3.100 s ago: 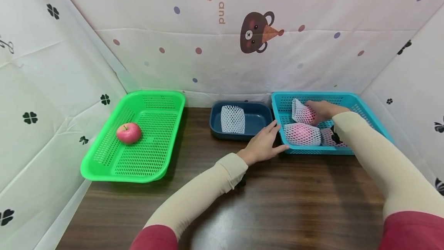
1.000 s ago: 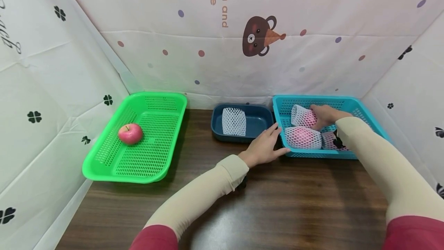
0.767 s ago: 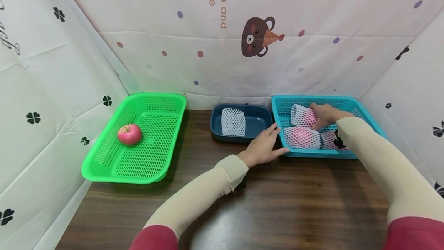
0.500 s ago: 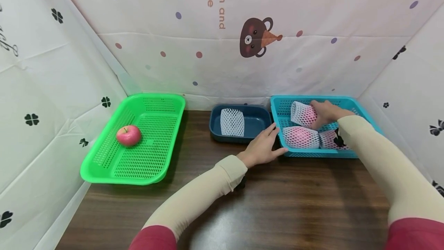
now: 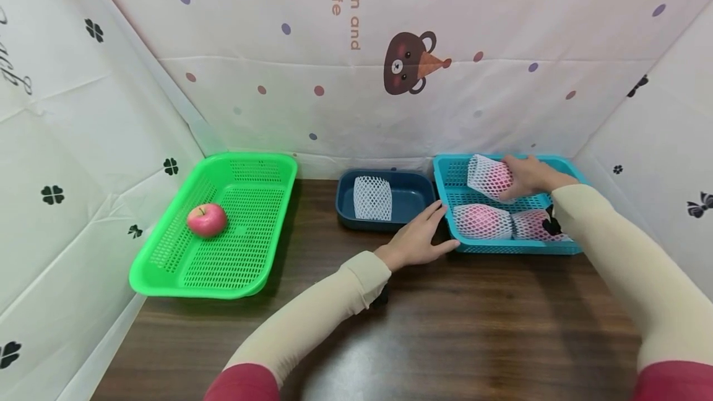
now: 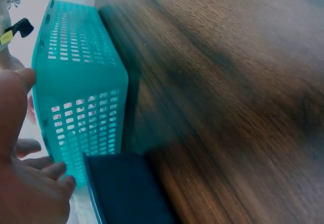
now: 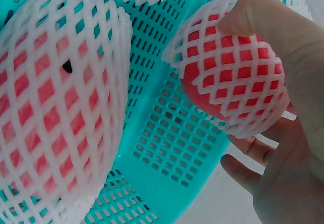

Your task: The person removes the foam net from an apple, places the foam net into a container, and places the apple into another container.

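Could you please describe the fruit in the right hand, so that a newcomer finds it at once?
Go to the turquoise basket on the right. Toward its far side is a pink fruit in white netting. Unlike the two netted fruits nearer the front, it is gripped by the right hand.

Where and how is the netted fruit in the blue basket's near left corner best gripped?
Probably from above, round the bulging middle of this netted fruit: it lies sideways, with the blue basket walling its left and front, another netted fruit at its right.
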`<state>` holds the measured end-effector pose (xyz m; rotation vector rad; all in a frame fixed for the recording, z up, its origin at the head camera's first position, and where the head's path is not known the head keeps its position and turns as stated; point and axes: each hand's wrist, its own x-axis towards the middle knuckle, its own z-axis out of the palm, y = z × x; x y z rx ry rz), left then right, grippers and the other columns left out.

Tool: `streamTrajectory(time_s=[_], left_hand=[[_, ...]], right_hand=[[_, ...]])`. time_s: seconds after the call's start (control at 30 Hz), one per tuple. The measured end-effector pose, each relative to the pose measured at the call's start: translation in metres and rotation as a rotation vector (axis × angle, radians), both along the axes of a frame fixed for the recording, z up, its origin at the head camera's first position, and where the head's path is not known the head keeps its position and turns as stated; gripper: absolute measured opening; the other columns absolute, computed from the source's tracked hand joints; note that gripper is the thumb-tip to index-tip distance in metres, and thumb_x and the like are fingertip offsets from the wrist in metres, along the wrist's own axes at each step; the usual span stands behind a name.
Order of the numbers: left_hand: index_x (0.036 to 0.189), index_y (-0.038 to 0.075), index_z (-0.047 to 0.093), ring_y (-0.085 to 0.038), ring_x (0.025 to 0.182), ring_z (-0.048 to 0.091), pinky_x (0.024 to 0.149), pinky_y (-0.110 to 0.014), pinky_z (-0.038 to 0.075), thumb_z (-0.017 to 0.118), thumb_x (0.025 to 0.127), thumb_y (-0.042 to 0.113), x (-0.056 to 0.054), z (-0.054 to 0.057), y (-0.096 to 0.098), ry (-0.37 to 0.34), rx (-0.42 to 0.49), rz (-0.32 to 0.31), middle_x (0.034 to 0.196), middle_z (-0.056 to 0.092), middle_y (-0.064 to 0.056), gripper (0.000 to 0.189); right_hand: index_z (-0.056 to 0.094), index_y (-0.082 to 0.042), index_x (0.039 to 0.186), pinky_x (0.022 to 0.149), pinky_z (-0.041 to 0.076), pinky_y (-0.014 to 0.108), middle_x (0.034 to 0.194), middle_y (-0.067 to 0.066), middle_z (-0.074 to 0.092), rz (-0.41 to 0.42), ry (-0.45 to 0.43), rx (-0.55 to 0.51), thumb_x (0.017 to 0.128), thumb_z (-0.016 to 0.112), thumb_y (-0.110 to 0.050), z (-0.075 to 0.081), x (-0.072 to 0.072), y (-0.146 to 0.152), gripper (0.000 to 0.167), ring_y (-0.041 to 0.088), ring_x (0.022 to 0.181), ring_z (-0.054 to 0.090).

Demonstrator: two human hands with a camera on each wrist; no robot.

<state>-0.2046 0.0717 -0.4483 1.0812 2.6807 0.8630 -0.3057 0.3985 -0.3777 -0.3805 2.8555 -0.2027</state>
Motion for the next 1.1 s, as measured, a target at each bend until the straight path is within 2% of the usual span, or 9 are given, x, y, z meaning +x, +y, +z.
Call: streamTrajectory(time_s=[0.23,0.33,0.47,0.57,0.63,0.73,0.9,1.1], left_hand=[[0.164,0.014,0.023,-0.018,0.155,0.023,0.120,-0.039,0.033,0.059,0.102,0.050,0.001,-0.003,-0.011,0.004,0.072,-0.001,0.170,0.020,-0.006,0.080],[0.164,0.015,0.025,-0.017,0.155,0.023,0.121,-0.039,0.031,0.060,0.101,0.050,0.003,-0.004,-0.016,0.014,0.092,-0.001,0.170,0.020,-0.005,0.080],[0.164,0.015,0.025,-0.016,0.155,0.023,0.121,-0.038,0.030,0.061,0.101,0.051,0.006,-0.004,-0.023,0.026,0.125,-0.010,0.171,0.019,-0.002,0.081],[0.164,0.017,0.025,-0.015,0.154,0.023,0.122,-0.037,0.029,0.063,0.100,0.050,0.009,-0.004,-0.030,0.038,0.147,-0.025,0.170,0.020,-0.001,0.082],[0.164,0.017,0.026,-0.015,0.154,0.024,0.122,-0.037,0.028,0.064,0.099,0.049,0.011,-0.003,-0.036,0.052,0.155,-0.032,0.170,0.022,-0.001,0.081],[0.163,0.018,0.027,-0.015,0.153,0.026,0.122,-0.037,0.028,0.065,0.099,0.049,0.013,-0.004,-0.044,0.070,0.165,-0.035,0.169,0.024,-0.001,0.081],[0.164,0.021,0.025,-0.015,0.153,0.026,0.121,-0.039,0.030,0.068,0.098,0.047,0.014,-0.006,-0.056,0.062,0.192,-0.032,0.169,0.025,0.000,0.083],[0.165,0.026,0.019,-0.010,0.154,0.021,0.122,-0.040,0.029,0.069,0.095,0.050,0.015,-0.011,-0.065,0.038,0.201,-0.030,0.169,0.021,0.005,0.089]], right_hand=[[0.033,0.003,0.150,0.080,0.047,0.068,0.132,0.033,0.054,0.027,0.057,0.019,0.086,0.080,-0.045,0.007,0.007,-0.001,0.093,0.063,0.121,0.040],[0.036,0.004,0.148,0.081,0.046,0.068,0.130,0.031,0.057,0.053,0.099,0.020,0.085,0.081,-0.046,0.011,0.010,-0.001,0.092,0.061,0.119,0.042],[0.039,0.006,0.145,0.093,0.040,0.071,0.129,0.030,0.059,0.093,0.149,-0.014,0.085,0.082,-0.042,0.014,0.014,0.000,0.088,0.051,0.115,0.051],[0.038,0.006,0.146,0.091,0.044,0.066,0.129,0.028,0.057,0.109,0.157,-0.058,0.085,0.082,-0.038,0.015,0.018,0.000,0.088,0.043,0.109,0.058],[0.036,0.006,0.148,0.084,0.048,0.062,0.130,0.028,0.055,0.107,0.150,-0.092,0.086,0.082,-0.036,0.016,0.023,-0.002,0.088,0.041,0.108,0.058],[0.032,0.005,0.151,0.083,0.050,0.060,0.135,0.031,0.050,0.108,0.142,-0.127,0.086,0.082,-0.034,0.018,0.029,-0.004,0.091,0.043,0.111,0.057],[0.030,0.005,0.152,0.086,0.047,0.065,0.141,0.035,0.042,0.110,0.130,-0.137,0.086,0.083,-0.033,0.020,0.038,-0.008,0.093,0.050,0.119,0.050],[0.030,0.004,0.154,0.083,0.048,0.065,0.139,0.034,0.041,0.111,0.125,-0.126,0.086,0.083,-0.035,0.018,0.047,-0.009,0.095,0.049,0.116,0.051]])
